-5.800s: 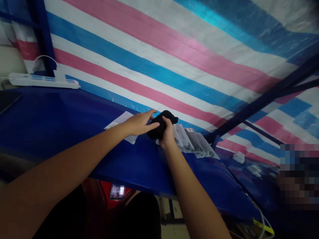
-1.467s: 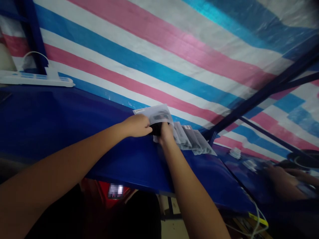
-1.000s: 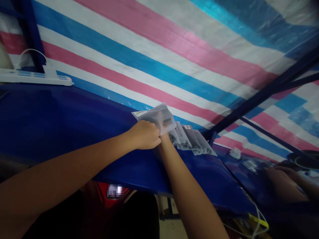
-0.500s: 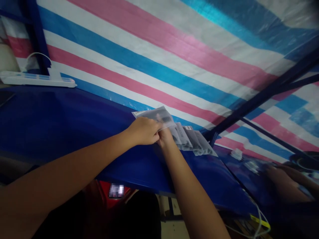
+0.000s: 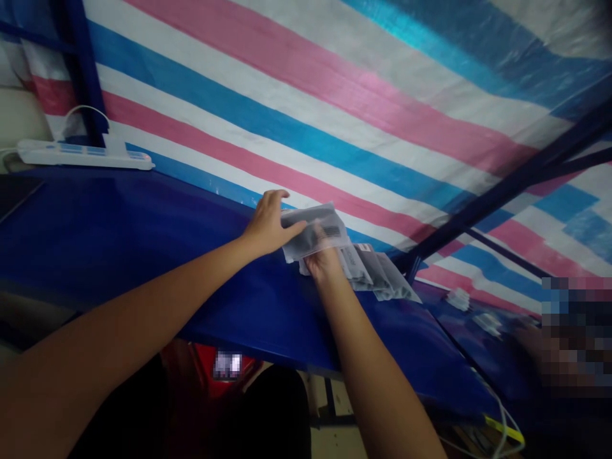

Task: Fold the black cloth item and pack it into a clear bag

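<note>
A clear plastic bag [image 5: 313,231] with a barcode label and something dark inside lies at the far side of the blue table [image 5: 119,242]. My left hand [image 5: 270,223] rests on the bag's left end, fingers spread flat. My right hand [image 5: 325,262] grips the bag's near edge from below, fingers partly hidden under the plastic. Just to the right, a fanned row of similar filled bags [image 5: 377,273] lies on the table, touching my right hand.
A white power strip [image 5: 83,155] sits at the table's far left. A striped pink, blue and white tarp [image 5: 335,108] hangs behind the table. Dark blue frame bars [image 5: 502,185] cross at the right. Small packets [image 5: 459,299] lie on the right-hand table.
A black cloth item held at first has gone into the clear bag. The bag, lifted upright a second ago, now lies lower and flatter, and my left hand has spread open on it.
</note>
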Motion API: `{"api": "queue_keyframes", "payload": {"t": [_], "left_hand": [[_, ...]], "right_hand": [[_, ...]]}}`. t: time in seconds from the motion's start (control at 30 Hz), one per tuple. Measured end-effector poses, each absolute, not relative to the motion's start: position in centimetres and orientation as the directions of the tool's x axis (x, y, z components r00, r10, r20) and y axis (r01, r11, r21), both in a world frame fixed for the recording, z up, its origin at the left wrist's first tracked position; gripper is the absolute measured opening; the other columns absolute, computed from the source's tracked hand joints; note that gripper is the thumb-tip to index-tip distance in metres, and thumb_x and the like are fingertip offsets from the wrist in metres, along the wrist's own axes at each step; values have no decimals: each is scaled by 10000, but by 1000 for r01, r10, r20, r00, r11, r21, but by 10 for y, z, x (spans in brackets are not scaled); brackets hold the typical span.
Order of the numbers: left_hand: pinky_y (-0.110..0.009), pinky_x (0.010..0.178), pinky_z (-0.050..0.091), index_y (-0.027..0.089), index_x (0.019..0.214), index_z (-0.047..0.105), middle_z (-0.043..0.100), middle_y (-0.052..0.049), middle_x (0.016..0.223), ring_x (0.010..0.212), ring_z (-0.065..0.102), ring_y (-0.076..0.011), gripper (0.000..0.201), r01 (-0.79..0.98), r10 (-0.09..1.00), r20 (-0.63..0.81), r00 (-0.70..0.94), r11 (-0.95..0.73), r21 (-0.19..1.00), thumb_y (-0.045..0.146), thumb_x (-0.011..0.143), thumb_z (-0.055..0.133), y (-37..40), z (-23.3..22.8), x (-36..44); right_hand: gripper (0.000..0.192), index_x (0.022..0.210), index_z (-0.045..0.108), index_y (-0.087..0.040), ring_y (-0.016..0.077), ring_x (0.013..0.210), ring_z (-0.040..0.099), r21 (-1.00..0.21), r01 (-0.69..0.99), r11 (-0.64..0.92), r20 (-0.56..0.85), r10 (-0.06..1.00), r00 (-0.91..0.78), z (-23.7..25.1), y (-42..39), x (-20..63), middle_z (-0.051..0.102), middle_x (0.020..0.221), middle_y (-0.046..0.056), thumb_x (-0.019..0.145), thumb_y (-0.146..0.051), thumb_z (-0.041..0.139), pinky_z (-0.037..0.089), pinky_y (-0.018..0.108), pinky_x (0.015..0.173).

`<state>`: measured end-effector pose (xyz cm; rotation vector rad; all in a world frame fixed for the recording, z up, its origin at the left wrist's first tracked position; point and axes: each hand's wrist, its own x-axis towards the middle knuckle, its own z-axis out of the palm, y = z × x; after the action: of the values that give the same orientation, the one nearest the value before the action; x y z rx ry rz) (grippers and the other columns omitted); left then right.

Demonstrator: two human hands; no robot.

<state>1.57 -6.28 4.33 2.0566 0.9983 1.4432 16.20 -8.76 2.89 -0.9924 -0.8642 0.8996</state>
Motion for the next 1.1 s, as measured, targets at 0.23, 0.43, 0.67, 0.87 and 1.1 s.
{"api": "queue_keyframes", "payload": {"t": [0.23,0.43,0.67,0.87,1.1], "left_hand": [[-381,813,561,149,1048,616,683,-139,1051,911,659,-199,331,-226,933,167,318,-96,969,348,815,741,-28,27,16],[-328,842,569,151,1022,667,716,-129,1062,979,674,-193,263,-355,942,110,318,11,935,348,852,707,-31,27,16],[-367,796,591,187,1156,674,714,-155,1128,1020,684,-249,432,-340,833,61,550,157,927,458,824,733,-51,20,27],[-345,801,580,188,1106,693,725,-129,1058,949,692,-207,402,-307,858,128,497,36,951,460,813,740,-45,17,27],[-302,500,450,159,717,679,684,-100,732,541,564,-128,378,85,718,21,696,-112,990,511,851,654,-58,26,19]], "right_hand": [[296,1047,602,-242,183,967,685,-849,-406,337,272,939,210,26,-86,167,716,1053,15,807,-389,693,553,346,908],[321,1052,603,-237,186,967,679,-847,-385,368,301,927,224,23,-84,165,714,1080,29,794,-387,720,547,359,920],[365,1095,590,-249,160,914,685,-839,-384,386,299,916,268,18,-80,171,710,1042,-8,761,-293,732,542,341,935],[299,1034,601,-230,161,878,678,-872,-369,321,237,938,254,24,-87,168,714,1001,-15,762,-244,723,559,333,858],[173,909,639,-213,133,772,664,-868,-339,362,221,895,388,21,-81,176,709,879,-9,789,-327,689,564,258,721]]}}
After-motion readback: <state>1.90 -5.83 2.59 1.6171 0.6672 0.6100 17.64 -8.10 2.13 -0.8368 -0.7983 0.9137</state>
